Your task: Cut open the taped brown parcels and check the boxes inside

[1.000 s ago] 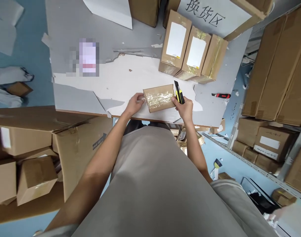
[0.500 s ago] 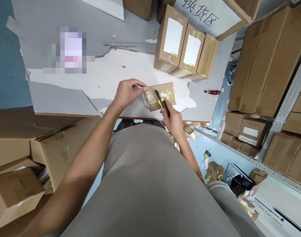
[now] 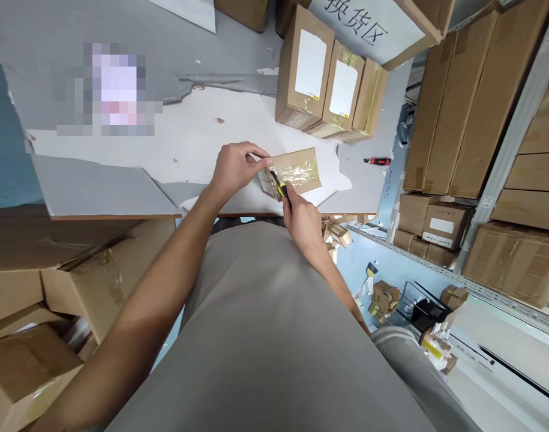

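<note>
A small cardboard box (image 3: pixel 301 168) wrapped in shiny clear tape lies near the front edge of the worktable. My left hand (image 3: pixel 238 168) pinches its upper left corner between thumb and fingers. In my right hand (image 3: pixel 302 219) is a black and yellow utility knife (image 3: pixel 281 187), gripped by the handle. The knife's tip lies over the taped left end of the box; whether the blade is through the tape I cannot tell.
Three taped boxes (image 3: pixel 330 78) stand in a row behind, beside a sign (image 3: pixel 359 24). A red and black cutter (image 3: pixel 377 161) lies at the table's right. Shelves of cartons (image 3: pixel 476 108) rise on the right. An open large carton (image 3: pixel 107 270) sits at the left.
My right hand has moved the utility knife left and slightly down, from the middle of the box to its left end. My left hand stays on the corner. The camera view has shifted slightly.
</note>
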Tool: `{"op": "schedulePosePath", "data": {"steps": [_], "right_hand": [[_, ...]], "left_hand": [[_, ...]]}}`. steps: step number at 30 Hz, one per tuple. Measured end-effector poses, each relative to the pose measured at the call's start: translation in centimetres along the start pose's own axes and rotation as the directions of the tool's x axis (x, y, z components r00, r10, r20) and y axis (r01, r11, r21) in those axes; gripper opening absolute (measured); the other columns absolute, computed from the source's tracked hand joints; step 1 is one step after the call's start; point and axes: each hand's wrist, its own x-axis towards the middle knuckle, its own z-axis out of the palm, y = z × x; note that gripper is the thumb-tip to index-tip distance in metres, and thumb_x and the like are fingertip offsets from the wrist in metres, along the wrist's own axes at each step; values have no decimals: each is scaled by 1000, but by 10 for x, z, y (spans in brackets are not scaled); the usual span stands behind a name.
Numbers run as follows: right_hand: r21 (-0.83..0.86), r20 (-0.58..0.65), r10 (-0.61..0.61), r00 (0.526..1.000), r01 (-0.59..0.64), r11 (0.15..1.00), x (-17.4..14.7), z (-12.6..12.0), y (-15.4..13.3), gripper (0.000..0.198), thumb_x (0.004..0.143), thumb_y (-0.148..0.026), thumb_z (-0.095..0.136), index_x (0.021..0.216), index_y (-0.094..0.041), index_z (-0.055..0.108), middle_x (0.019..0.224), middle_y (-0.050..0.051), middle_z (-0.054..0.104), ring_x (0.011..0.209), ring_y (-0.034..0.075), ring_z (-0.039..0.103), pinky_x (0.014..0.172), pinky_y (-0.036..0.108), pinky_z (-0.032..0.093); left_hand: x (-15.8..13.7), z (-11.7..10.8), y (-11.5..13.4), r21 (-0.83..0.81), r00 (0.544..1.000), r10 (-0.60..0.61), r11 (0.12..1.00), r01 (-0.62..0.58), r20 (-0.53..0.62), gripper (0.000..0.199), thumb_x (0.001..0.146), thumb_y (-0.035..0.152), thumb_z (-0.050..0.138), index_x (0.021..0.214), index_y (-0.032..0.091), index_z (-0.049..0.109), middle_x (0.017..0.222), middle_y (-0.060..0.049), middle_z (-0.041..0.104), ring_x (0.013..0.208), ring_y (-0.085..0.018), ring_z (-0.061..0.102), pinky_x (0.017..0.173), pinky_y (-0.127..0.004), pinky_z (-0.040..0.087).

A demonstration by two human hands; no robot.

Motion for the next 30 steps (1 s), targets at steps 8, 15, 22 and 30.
{"op": "schedulePosePath", "data": {"steps": [8, 15, 22, 30], "right_hand": [[-144, 58, 95, 994, -86, 986, 6, -7, -33, 64, 119, -16, 39, 183, -20, 35, 135, 21, 80, 114, 31, 84, 100, 41, 64], [-165, 148, 134, 980, -109, 980, 6, -20, -44, 60, 116, -8, 37, 175, -16, 44, 125, 21, 84, 118, 31, 83, 98, 38, 64], [-125, 133, 81, 988, -64, 990, 8, -17, -38, 51, 116, -7, 38, 162, -15, 56, 126, 23, 84, 117, 32, 84, 96, 41, 65], [-123, 181, 66, 981, -44, 991, -3, -20, -31, 44, 115, -7, 42, 153, -15, 63, 123, 23, 84, 116, 30, 85, 94, 38, 66]], "left_hand": [[0, 3, 6, 39, 1000, -19, 999, 20, -18, 12, 94, 35, 82, 98, 27, 90, 104, -4, 88, 86, -24, 78, 92, -39, 61], [-8, 7, 13, 121, 998, -36, 992, 43, -52, 14, 97, 33, 77, 96, 28, 89, 108, -2, 88, 89, -24, 79, 94, -40, 60], [-7, 10, 9, 143, 997, -15, 989, 25, -75, 16, 97, 35, 74, 96, 26, 87, 110, -3, 87, 88, -23, 78, 95, -37, 59], [-14, 11, 13, 149, 993, -26, 988, 43, -111, 15, 95, 36, 74, 96, 27, 87, 108, -4, 87, 89, -25, 79, 93, -38, 61]]}}
